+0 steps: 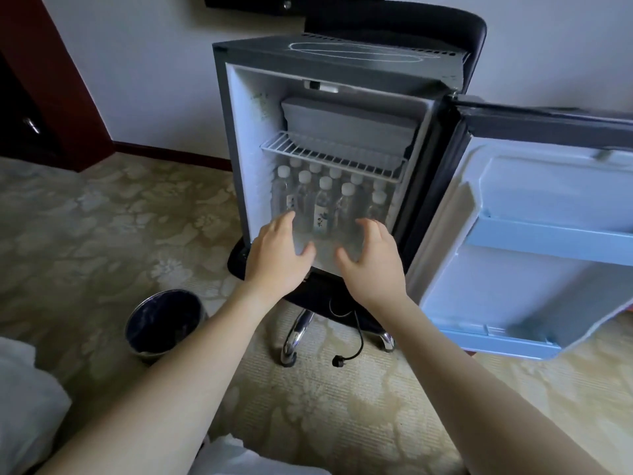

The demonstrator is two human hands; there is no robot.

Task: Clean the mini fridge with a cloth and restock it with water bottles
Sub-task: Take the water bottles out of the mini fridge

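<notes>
Both hands, left (279, 257) and right (371, 260), are held open and empty before clear white-capped water bottles (323, 200) ranked inside the open grey mini fridge (236, 132)

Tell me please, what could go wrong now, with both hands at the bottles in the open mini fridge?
1. The water bottles stand packed upright; the left hand or right hand could knock the front row out onto the carpet.
2. The mini fridge seems to sit on a chair seat, so pushing might shift or tip it.
3. The loose power cord could snag a foot.
</notes>
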